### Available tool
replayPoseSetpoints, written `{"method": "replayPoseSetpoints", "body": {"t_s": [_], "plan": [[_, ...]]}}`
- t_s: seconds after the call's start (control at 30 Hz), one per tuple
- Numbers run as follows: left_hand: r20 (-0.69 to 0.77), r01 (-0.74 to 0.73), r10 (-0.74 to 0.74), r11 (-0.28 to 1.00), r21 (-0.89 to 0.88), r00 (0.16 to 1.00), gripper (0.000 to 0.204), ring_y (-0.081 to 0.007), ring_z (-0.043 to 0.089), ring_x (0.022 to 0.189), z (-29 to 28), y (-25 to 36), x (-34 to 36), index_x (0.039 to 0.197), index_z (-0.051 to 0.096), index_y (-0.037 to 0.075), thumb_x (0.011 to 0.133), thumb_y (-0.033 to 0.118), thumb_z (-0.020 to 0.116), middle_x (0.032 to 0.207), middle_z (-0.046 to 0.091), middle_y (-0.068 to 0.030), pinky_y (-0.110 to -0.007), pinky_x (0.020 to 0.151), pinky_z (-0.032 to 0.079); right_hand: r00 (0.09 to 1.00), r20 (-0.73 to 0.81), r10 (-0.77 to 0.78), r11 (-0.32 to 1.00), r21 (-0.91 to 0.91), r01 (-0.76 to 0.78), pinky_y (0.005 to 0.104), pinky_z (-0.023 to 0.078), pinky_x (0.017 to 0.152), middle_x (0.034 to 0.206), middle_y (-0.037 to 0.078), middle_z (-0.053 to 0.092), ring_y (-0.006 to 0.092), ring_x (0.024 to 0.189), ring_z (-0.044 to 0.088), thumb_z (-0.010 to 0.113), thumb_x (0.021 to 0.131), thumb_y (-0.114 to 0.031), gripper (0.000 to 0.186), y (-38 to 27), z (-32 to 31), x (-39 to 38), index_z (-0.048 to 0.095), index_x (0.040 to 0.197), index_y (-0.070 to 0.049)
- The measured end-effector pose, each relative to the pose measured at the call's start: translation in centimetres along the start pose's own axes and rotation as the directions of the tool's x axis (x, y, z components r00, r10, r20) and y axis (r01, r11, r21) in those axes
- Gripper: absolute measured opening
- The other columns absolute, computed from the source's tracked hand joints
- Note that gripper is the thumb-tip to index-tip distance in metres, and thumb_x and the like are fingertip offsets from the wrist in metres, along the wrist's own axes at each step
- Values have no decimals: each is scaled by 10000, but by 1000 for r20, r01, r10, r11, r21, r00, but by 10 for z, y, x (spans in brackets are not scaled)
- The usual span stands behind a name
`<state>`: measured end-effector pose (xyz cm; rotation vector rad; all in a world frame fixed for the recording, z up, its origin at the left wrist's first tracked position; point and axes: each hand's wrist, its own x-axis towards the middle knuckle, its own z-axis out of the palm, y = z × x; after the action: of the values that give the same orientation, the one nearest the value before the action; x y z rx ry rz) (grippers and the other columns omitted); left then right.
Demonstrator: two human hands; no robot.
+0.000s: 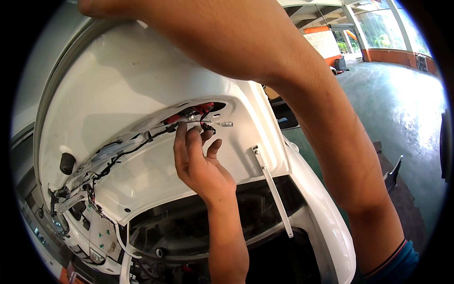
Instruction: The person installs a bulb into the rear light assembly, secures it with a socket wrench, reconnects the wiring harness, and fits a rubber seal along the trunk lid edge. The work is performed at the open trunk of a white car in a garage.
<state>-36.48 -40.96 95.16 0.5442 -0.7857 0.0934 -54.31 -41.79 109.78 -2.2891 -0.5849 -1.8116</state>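
Observation:
The raised white tailgate panel (142,61) of a car fills much of the view. My left hand (203,163) reaches up to its inner side, fingers bent and spread, with the thumb standing apart. Its fingertips are at the edge of an opening where a red part (205,108) shows. Right by the fingers hangs a small dark connector (208,128), and a clear plug (227,124) dangles beside it. A black wiring harness (127,152) runs leftward along the panel. My right arm crosses overhead; only a bit of my right hand (90,7) shows at the top edge, its fingers hidden.
A silver strut (273,191) slants down at the right of the panel. Below lies dark rear glass (175,227). Another white vehicle (97,241) stands at the lower left. Shiny workshop floor (388,104) and a dark mat (406,213) are on the right.

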Motion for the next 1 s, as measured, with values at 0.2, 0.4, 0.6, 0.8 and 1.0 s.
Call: {"method": "replayPoseSetpoints", "body": {"t_s": [0.2, 0.4, 0.6, 0.8, 1.0], "plan": [[73, -25, 23, 999, 30, 997, 418, -161, 630, 998, -3, 7, -6, 1358, 649, 22, 965, 165, 658, 1106, 690, -45, -346, 819, 498, 987, -109, -115, 973, -212, 90, 563, 485, 692, 746, 284, 642, 504, 741, 626, 422, 1063, -270, 316, -11, 11, -1, 612, 1030, -19], [91, 64, -68, 997, 48, 994, 447, -183, 607, 1024, -5, 10, -7, 1385, 626, 14, 961, 156, 633, 1163, 663, -64, -348, 833, 463, 907, 35, -420, 903, -77, 422, 564, 516, 732, 779, 294, 667, 486, 757, 659, 430, 1056, -239, 326, 30, -5, -5, 636, 1096, 10], [108, 8, -13, 999, 50, 994, 486, -176, 604, 1024, -7, 9, -6, 1401, 609, 18, 943, 172, 654, 1139, 663, -51, -352, 848, 450, 972, 29, -234, 964, -124, 236, 544, 520, 724, 785, 276, 670, 460, 754, 660, 447, 1051, -231, 309, 25, 5, 4, 644, 1079, 6], [206, 38, -42, 999, 23, 978, 436, -161, 597, 1017, -9, 8, -4, 1359, 642, 36, 949, 182, 640, 1124, 667, -38, -350, 846, 439, 982, 40, -183, 974, -125, 187, 525, 523, 717, 790, 257, 674, 433, 751, 661, 465, 1046, -224, 294, 22, 12, 17, 651, 1062, 2], [60, 13, -16, 999, 52, 998, 423, -167, 606, 1025, -9, 8, -2, 1350, 642, 38, 949, 170, 649, 1140, 676, -41, -349, 856, 447, 984, 40, -173, 976, -127, 177, 505, 527, 709, 795, 238, 678, 407, 748, 663, 483, 1041, -216, 278, 25, 15, 21, 659, 1045, -1]]}}
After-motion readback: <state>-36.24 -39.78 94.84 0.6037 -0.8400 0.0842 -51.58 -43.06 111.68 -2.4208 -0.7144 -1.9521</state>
